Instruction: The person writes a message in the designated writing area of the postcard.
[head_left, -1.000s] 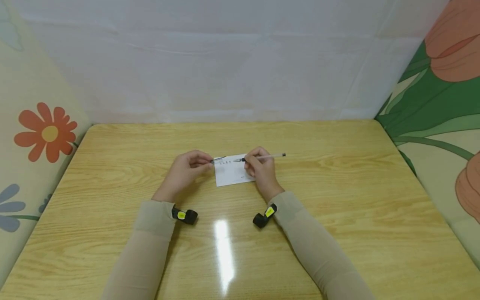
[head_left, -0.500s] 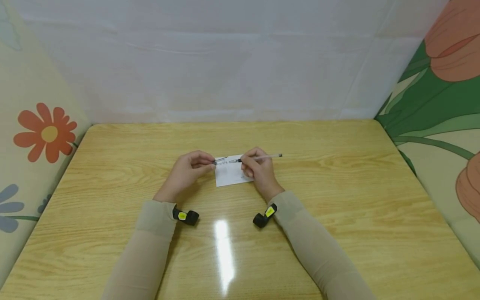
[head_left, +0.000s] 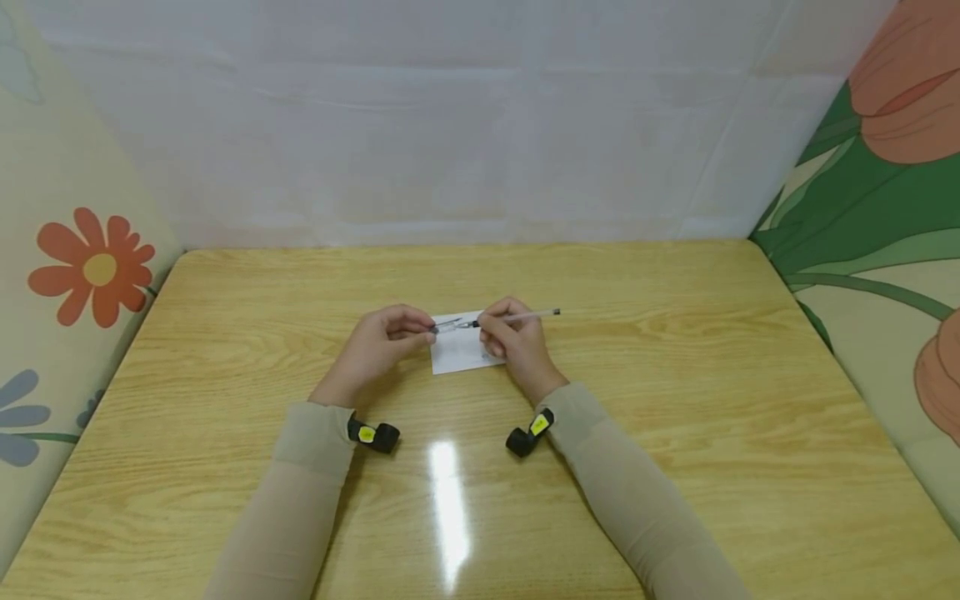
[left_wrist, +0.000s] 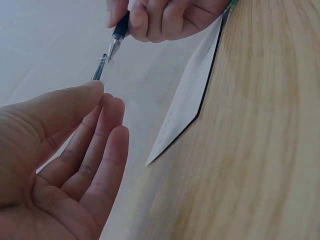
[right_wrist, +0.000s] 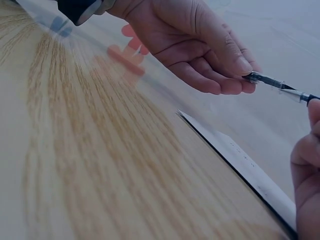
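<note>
Between thumb and fingertips, my left hand [head_left: 378, 343] pinches a clear pen cap [left_wrist: 106, 69] with a dark clip. My right hand [head_left: 522, 346] grips a gel pen [head_left: 534, 315] with a clear barrel and black grip. In both wrist views the pen's metal tip meets the cap's mouth; the tip looks partly inside it. Below the hands, a white paper pad or booklet [head_left: 459, 354] lies on the table, with a short row of small marks on it. The right hand covers its right side in the head view.
The wood-grain table [head_left: 675, 400] reaches to a white cloth backdrop [head_left: 450, 125]. Flower-patterned panels [head_left: 90, 350] stand at both sides. A black camera [head_left: 386, 437] is strapped at each wrist. Light glares off the table's near middle.
The pen in my right hand has moved left toward the cap, and its tip now reaches the cap's mouth. My left hand has shifted slightly right.
</note>
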